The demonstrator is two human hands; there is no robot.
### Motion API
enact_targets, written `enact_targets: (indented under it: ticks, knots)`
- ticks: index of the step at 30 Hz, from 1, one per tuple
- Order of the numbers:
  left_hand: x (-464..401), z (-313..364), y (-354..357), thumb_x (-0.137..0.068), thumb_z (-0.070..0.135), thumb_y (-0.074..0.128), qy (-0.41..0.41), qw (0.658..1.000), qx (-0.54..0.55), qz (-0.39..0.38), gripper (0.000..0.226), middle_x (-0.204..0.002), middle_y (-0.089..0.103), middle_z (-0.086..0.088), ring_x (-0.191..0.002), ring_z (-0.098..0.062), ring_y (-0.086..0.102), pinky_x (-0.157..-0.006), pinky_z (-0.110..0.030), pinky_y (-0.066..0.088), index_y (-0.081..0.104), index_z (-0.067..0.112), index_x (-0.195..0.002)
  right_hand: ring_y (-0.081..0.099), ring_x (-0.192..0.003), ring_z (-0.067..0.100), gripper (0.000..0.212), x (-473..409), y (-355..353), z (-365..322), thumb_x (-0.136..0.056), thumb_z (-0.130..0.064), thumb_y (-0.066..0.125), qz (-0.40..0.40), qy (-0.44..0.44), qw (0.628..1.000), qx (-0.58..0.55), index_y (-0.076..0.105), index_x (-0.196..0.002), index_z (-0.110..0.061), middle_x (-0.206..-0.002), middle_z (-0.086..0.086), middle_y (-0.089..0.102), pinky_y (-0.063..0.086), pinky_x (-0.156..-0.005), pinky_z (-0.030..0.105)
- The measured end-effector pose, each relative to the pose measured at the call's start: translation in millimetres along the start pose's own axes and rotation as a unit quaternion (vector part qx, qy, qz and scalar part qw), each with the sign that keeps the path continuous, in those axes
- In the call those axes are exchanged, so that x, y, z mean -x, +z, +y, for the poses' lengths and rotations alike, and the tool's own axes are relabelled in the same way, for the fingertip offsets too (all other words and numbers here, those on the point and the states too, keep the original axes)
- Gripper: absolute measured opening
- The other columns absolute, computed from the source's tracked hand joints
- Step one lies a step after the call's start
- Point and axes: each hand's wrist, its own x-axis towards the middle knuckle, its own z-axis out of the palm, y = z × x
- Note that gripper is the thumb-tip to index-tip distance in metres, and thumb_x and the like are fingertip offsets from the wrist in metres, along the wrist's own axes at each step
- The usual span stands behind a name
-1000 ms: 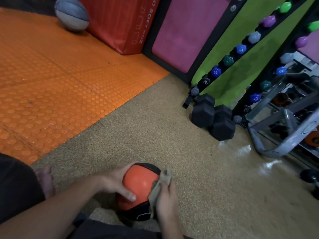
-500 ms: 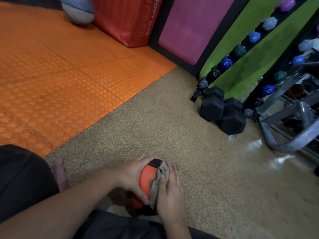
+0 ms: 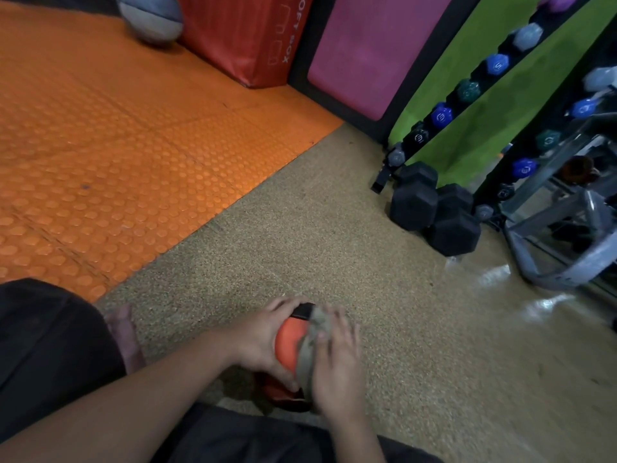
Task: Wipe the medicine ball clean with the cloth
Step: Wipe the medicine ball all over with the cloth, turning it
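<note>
Mid-wipe: my left hand [image 3: 258,345] grips the medicine ball [image 3: 288,342], right hand [image 3: 337,365] presses cloth [image 3: 312,342] flat w/ straight fingers. Next: prob rotate ball to an unwiped side.

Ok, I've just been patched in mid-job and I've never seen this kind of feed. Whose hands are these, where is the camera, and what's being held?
There is no machine here: a person is working with bare hands, and the single picture comes from a wide-angle camera on their head, looking forward and down. The left hand grips an orange and black medicine ball, low in front of the person. The right hand presses a grey cloth against the ball's right side with fairly straight fingers. Under them is a speckled tan floor, with an orange studded mat to the left. Further off stand black hex dumbbells, a rack of small coloured dumbbells, a red soft box and a grey ball beside it.
</note>
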Motion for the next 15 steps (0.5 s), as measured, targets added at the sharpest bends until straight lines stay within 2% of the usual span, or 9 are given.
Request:
enact_targets:
  ticks: [2,4,5,7,9,10,12,14,15]
  knots:
    - [-1,4,0,-0.034,0.088,0.087,0.0,1.0,-0.002,-0.005,0.158,-0.17,0.002,0.022,-0.156,-0.009,0.018,-0.128,-0.041,0.027,-0.002,0.054,-0.161,0.047,-0.143,0.022,0.059,-29,-7,29,-0.099,-0.067,0.032,-0.017,0.206,0.966,-0.153,0.053,-0.146,-0.036,-0.152,-0.008,0.052,0.033,-0.122,0.048]
    - [-2,6,-2,-0.032,0.09,0.086,0.0,1.0,0.015,-0.013,0.157,-0.168,0.006,0.023,-0.155,-0.009,0.021,-0.127,-0.043,0.029,0.001,0.056,-0.16,0.061,-0.126,0.026,0.076,-37,-10,32,-0.086,-0.08,0.028,-0.026,0.277,0.944,-0.179,0.06,-0.136,-0.034,-0.137,0.001,0.066,0.045,-0.112,0.051]
    - [-2,4,-3,-0.031,0.091,0.085,0.005,1.0,0.022,-0.01,0.157,-0.167,0.01,0.021,-0.154,-0.009,0.023,-0.127,-0.041,0.029,0.004,0.054,-0.16,0.057,-0.131,0.024,0.075,-33,-9,22,-0.088,-0.078,0.022,-0.015,0.225,0.965,-0.135,0.059,-0.138,-0.034,-0.142,-0.002,0.062,0.042,-0.114,0.049]
    - [-1,-2,-6,-0.031,0.09,0.085,0.015,0.999,0.035,-0.006,0.156,-0.164,0.016,0.016,-0.153,-0.008,0.025,-0.127,-0.033,0.027,0.006,0.05,-0.16,0.022,-0.154,0.017,0.074,-9,-3,-8,-0.094,-0.068,0.01,0.003,0.036,0.999,0.009,0.041,-0.154,-0.037,-0.161,-0.017,0.031,0.019,-0.127,0.043]
    - [2,-5,-8,-0.035,0.082,0.091,0.024,0.999,0.037,-0.011,0.152,-0.164,0.016,0.015,-0.153,-0.005,0.022,-0.127,-0.027,0.025,0.006,0.052,-0.157,-0.011,-0.155,0.012,0.069,15,-5,-30,-0.097,-0.065,0.004,-0.007,-0.09,0.989,0.114,0.019,-0.161,-0.042,-0.165,-0.025,0.001,-0.002,-0.128,0.039]
    - [4,-6,-8,-0.037,0.08,0.093,0.022,0.999,0.032,-0.012,0.151,-0.166,0.014,0.015,-0.154,-0.004,0.02,-0.127,-0.026,0.024,0.006,0.053,-0.157,-0.015,-0.154,0.009,0.068,18,-8,-30,-0.099,-0.066,0.004,-0.024,-0.101,0.987,0.12,0.014,-0.162,-0.044,-0.166,-0.027,-0.004,-0.004,-0.127,0.037]
    - [5,-5,-6,-0.035,0.087,0.087,0.018,1.0,0.016,-0.004,0.155,-0.169,0.01,0.015,-0.156,-0.006,0.018,-0.129,-0.03,0.023,0.005,0.049,-0.162,0.005,-0.156,0.005,0.061,5,-13,-11,-0.105,-0.061,0.013,-0.033,-0.068,0.997,0.028,0.028,-0.16,-0.041,-0.168,-0.022,0.016,0.006,-0.128,0.031]
    - [5,2,-5,-0.034,0.09,0.085,0.011,1.0,0.008,-0.005,0.157,-0.169,0.006,0.02,-0.155,-0.007,0.018,-0.129,-0.035,0.023,0.004,0.05,-0.163,0.049,-0.137,0.014,0.047,-23,-17,16,-0.111,-0.046,0.029,-0.051,0.111,0.984,-0.128,0.057,-0.144,-0.027,-0.148,-0.003,0.056,0.033,-0.117,0.03]
    - [4,5,-6,-0.035,0.087,0.088,0.009,1.0,0.01,-0.012,0.155,-0.168,0.005,0.023,-0.153,-0.006,0.019,-0.128,-0.037,0.024,0.004,0.053,-0.161,0.062,-0.12,0.02,0.044,-37,-17,27,-0.111,-0.041,0.035,-0.065,0.219,0.955,-0.189,0.067,-0.131,-0.021,-0.132,0.005,0.068,0.043,-0.11,0.034]
